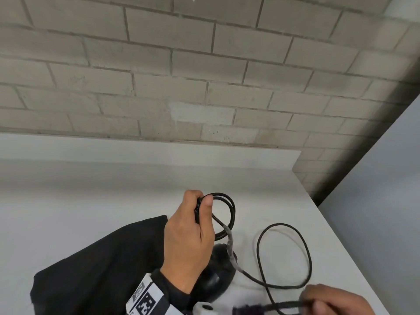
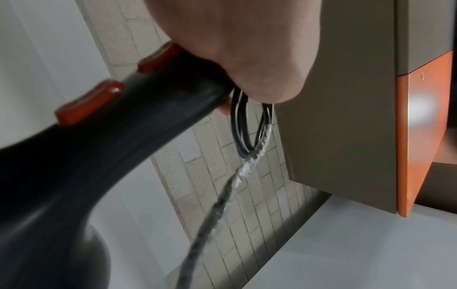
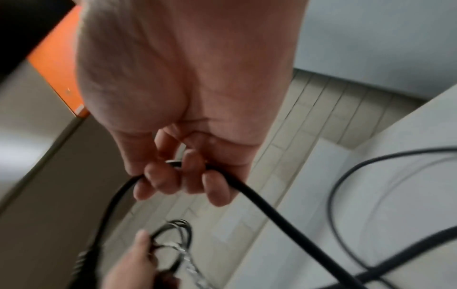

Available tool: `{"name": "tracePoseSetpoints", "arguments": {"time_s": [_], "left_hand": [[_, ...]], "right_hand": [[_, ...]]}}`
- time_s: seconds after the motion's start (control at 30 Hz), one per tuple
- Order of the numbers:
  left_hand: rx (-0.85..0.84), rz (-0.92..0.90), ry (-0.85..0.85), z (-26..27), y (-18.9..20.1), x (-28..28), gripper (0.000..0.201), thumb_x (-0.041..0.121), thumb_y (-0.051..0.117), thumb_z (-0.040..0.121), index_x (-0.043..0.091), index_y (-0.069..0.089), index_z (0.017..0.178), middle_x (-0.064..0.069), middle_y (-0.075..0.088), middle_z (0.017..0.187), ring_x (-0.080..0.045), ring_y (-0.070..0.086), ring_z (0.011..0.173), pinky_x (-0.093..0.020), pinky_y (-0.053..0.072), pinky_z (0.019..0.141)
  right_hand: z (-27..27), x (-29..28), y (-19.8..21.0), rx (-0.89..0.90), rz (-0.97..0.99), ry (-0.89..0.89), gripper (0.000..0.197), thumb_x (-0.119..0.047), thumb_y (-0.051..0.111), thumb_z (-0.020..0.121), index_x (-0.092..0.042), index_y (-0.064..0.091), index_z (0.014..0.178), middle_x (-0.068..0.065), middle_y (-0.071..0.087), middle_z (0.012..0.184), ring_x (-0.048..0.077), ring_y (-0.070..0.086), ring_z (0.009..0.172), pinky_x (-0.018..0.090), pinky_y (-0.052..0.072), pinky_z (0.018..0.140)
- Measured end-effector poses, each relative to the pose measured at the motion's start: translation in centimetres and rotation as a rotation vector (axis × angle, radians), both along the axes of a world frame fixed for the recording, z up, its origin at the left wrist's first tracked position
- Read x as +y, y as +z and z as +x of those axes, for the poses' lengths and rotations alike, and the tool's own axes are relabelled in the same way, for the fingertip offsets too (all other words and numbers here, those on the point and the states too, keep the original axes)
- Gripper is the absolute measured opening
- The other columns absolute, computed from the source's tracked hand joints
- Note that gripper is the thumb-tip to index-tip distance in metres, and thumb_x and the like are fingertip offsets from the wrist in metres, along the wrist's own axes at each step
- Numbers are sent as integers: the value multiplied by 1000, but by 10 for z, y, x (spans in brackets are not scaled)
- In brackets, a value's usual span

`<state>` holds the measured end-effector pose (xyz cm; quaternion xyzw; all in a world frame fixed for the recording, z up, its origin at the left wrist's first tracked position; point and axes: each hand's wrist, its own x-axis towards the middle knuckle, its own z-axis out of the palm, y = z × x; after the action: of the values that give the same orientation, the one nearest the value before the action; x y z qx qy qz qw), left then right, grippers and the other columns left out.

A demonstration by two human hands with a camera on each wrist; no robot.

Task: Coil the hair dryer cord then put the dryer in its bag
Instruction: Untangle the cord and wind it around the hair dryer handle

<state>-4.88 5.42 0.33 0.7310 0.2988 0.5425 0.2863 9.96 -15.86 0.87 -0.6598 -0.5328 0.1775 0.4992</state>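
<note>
My left hand (image 1: 193, 226) grips the handle of the black hair dryer (image 1: 216, 273) and pins two small loops of black cord (image 1: 223, 212) against the handle's end. The left wrist view shows the dryer (image 2: 81, 156) with orange switches and the loops (image 2: 245, 129) hanging under my thumb. A stretch of the cord wrapped in pale tape (image 1: 230, 244) runs down from the loops. More cord (image 1: 284, 253) lies in a wide loop on the white table (image 1: 113, 201). My right hand (image 1: 329, 301) at the bottom right grips the cord (image 3: 259, 203) close to the plug end. The black bag (image 1: 102, 269) lies flat under my left forearm.
A pale brick wall (image 1: 204, 76) stands behind the table. The table's right edge (image 1: 341, 235) runs diagonally, with grey floor beyond it. A grey and orange cabinet (image 2: 371, 97) shows in the wrist views.
</note>
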Motion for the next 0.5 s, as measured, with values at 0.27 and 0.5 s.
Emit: {"name": "tracePoseSetpoints", "arguments": {"time_s": [0.27,0.5], "left_hand": [[9,20,-65,-2,1,-3,35,57,28,102,28,46,95,18,35,57,-3,36,47,-8,28,48],[15,31,-33,-1,2,-8,33,56,29,102,28,46,98,21,37,58,2,42,49,-5,31,49]], "right_hand": [[-12,9,-51,-422,-243,-182,16,-33,61,71,-44,63,83,-24,59,89,-11,55,89,2,39,78],[-62,76,-10,-14,-365,-17,37,-38,64,89,-46,36,112,-23,64,95,-3,62,82,18,50,76]]}}
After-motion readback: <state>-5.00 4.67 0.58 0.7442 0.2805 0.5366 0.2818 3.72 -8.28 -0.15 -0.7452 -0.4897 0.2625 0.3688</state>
